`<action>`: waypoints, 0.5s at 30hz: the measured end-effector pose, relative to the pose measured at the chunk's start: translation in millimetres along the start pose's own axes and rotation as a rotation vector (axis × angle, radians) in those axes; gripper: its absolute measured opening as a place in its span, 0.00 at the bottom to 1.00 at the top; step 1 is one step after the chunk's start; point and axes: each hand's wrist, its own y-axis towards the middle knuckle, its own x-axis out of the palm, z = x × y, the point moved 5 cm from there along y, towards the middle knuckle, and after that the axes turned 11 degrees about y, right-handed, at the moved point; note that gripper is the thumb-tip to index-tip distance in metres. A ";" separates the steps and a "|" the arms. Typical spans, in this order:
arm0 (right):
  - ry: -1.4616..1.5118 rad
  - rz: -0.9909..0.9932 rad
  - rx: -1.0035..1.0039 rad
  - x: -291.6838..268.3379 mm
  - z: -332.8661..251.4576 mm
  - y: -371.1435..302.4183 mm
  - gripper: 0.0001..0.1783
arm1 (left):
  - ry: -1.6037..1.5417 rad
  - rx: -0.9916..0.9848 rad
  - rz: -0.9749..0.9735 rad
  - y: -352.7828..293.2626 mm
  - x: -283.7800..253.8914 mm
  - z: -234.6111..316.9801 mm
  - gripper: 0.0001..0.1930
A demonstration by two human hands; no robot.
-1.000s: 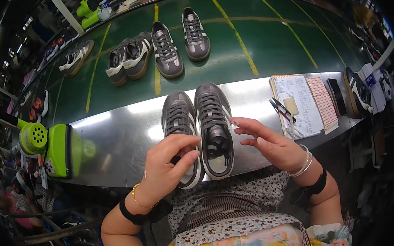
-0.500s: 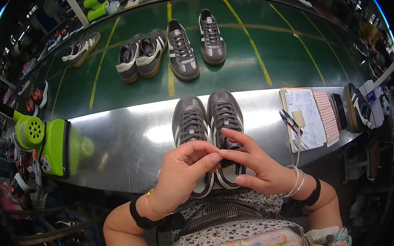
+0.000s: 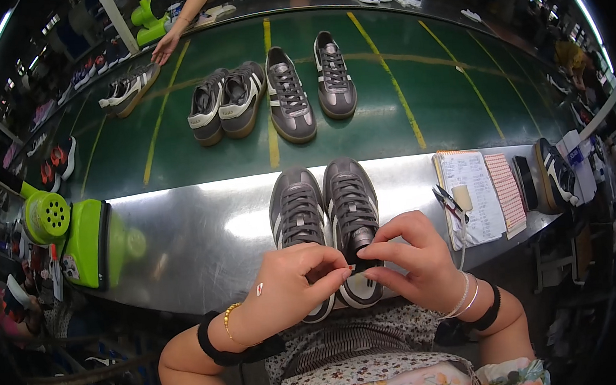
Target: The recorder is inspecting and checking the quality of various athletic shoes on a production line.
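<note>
A pair of grey sneakers with white stripes stands toes away from me on the metal table edge: the left sneaker [image 3: 297,206] and the right sneaker [image 3: 350,196]. Over the left sneaker's heel, my left hand [image 3: 293,280] pinches a tiny white sticker with a red mark [image 3: 351,268] between thumb and forefinger. Another small white-and-red sticker [image 3: 260,289] lies on the back of that hand. My right hand [image 3: 416,260] hovers over the right sneaker's opening, thumb and fingers apart around a gap. Both hands partly cover the sneakers' heels.
Several matching sneakers [image 3: 290,100] stand on the green belt [image 3: 383,139] ahead. A co-worker's hand [image 3: 165,48] touches a sneaker [image 3: 132,90] at far left. A green machine [image 3: 86,242] is at left; a notebook [image 3: 477,208], snips [image 3: 451,204], phone [image 3: 524,181] and dark shoe [image 3: 557,176] lie right.
My hands have drawn slightly apart and my right fingers have moved to the right sneaker's opening. Stickers now show at my left hand. A co-worker's arm has reached the far-left sneaker.
</note>
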 end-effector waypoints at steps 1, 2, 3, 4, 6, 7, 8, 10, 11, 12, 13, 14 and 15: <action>-0.055 -0.035 -0.031 1.2 -2.9 1.4 0.17 | 0.001 0.004 -0.001 0.5 -0.5 1.1 0.05; -0.055 -0.043 -0.035 2.8 -4.1 2.7 0.17 | 0.061 0.072 0.011 0.6 -1.6 5.1 0.05; -0.070 -0.046 -0.041 4.6 -5.7 3.7 0.15 | 0.120 0.140 0.023 0.5 -2.1 9.3 0.05; -0.096 -0.069 -0.039 7.4 -6.2 4.3 0.13 | 0.130 0.145 0.017 0.4 -1.2 9.8 0.05; -0.082 -0.062 -0.050 9.8 -8.1 5.1 0.12 | 0.153 0.150 0.016 -0.3 -0.5 10.4 0.05; -0.086 -0.077 -0.043 11.8 -8.2 5.2 0.11 | 0.177 0.152 0.015 -1.0 -0.1 10.2 0.06; -0.077 -0.076 -0.054 12.4 -9.6 5.2 0.11 | 0.176 0.151 0.015 -1.2 0.5 10.1 0.06; -0.081 -0.074 -0.030 12.8 -9.3 5.5 0.10 | 0.226 0.197 0.018 -3.0 1.2 11.4 0.06; -0.078 -0.081 -0.029 13.3 -9.3 5.6 0.10 | 0.227 0.207 0.020 -3.8 1.7 11.2 0.06; -0.070 -0.093 -0.029 13.7 -9.5 5.9 0.09 | 0.237 0.215 0.015 -4.5 2.4 11.5 0.06; -0.069 -0.115 -0.023 14.9 -9.2 6.0 0.09 | 0.240 0.207 -0.004 -4.7 3.8 10.7 0.05; -0.063 -0.105 -0.028 14.7 -9.6 6.2 0.09 | 0.245 0.223 0.010 -5.2 3.3 11.3 0.05; -0.064 -0.118 -0.035 15.8 -9.9 6.1 0.08 | 0.262 0.233 0.010 -5.1 4.1 11.9 0.05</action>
